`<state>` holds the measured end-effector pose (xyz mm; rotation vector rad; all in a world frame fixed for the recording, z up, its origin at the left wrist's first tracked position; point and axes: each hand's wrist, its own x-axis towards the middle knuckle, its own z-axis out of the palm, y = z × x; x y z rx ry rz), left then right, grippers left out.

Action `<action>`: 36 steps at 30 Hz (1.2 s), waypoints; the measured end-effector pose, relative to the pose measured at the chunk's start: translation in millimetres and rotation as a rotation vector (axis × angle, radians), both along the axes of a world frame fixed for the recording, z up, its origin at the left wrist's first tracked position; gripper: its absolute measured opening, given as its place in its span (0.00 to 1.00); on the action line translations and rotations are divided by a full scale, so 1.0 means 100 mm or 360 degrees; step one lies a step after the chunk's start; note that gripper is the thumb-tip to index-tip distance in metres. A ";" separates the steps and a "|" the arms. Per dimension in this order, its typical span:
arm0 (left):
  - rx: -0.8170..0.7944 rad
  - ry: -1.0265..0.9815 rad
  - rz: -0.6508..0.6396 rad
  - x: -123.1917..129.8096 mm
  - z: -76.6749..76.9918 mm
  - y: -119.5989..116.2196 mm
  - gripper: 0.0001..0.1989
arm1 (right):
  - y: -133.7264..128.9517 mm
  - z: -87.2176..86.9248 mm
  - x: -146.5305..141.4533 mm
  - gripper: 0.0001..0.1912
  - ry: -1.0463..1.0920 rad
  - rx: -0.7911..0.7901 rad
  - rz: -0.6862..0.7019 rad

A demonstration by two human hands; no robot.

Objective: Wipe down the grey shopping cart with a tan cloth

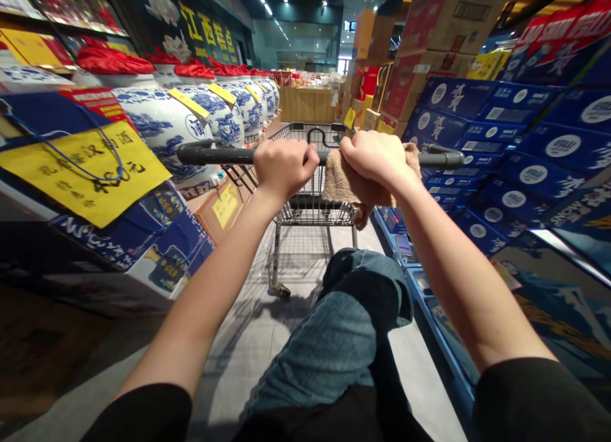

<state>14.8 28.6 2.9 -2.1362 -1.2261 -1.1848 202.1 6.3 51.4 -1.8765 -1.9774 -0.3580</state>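
A shopping cart [310, 216] with a wire basket stands straight ahead, its dark grey handlebar [219, 154] running crosswise before me. My left hand [282, 165] is wrapped round the bar just left of its middle. Right of the middle, my right hand [377, 154] is closed over a tan cloth [351, 181] and the bar beneath it. The cloth hangs down on the near side of the bar. Wire mesh shows inside the basket between my hands; its far part is partly hidden by them.
Large blue-and-white jars [157, 114] with red covers line the left, behind a blue box with a yellow sign [86, 168]. Stacked blue boxes [487, 137] and brown cartons [439, 22] rise on the right. A grey tiled floor [248, 340] runs between them towards a wooden counter [307, 105].
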 end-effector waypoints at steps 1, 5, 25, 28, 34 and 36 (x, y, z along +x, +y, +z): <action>0.0016 -0.0010 0.0028 0.00 -0.02 0.03 0.22 | -0.09 -0.07 -0.04 0.33 -0.0002 0.0123 -0.0029; 0.0050 -0.0013 0.0086 -0.04 -0.05 0.06 0.22 | -0.31 -0.23 -0.16 0.33 -0.0029 0.0247 -0.0028; -0.0243 -0.0011 0.0049 -0.29 0.05 0.02 0.19 | -0.47 -0.22 0.54 0.30 -0.0091 0.0268 -0.0194; -0.0245 -0.0013 0.0054 -0.34 0.04 0.07 0.18 | -0.40 -0.16 0.52 0.31 -0.0053 0.0209 -0.0293; -0.0119 0.0008 0.0087 -0.54 0.02 0.22 0.19 | -0.18 0.22 0.59 0.28 0.0104 -0.0372 0.0001; -0.0097 0.0020 0.0081 -0.60 0.02 0.26 0.20 | -0.09 0.29 0.70 0.26 0.0274 -0.0586 0.0150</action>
